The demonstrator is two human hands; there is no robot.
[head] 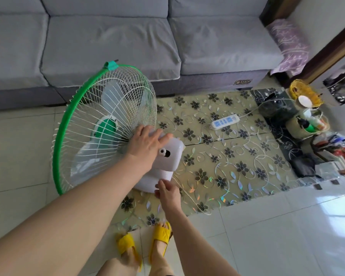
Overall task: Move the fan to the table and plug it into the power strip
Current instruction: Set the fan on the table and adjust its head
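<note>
A fan point(100, 124) with a green rim, a white wire cage and a white motor housing stands at the left end of the low table point(237, 166), which has a flower-patterned cover. My left hand point(145, 142) grips the top of the motor housing behind the cage. My right hand point(166, 191) holds the white base of the fan at its lower edge. A white power strip point(224, 122) with blue sockets lies on the table's far side, right of the fan. The fan's cord and plug are hidden.
A grey sofa point(112, 40) runs along behind the table. At the table's right end are a yellow wire basket point(305, 92), a woven basket of bottles point(309, 124) and dark items. White floor tiles point(287, 236) surround the table. My feet in yellow slippers point(145, 242) stand near the front edge.
</note>
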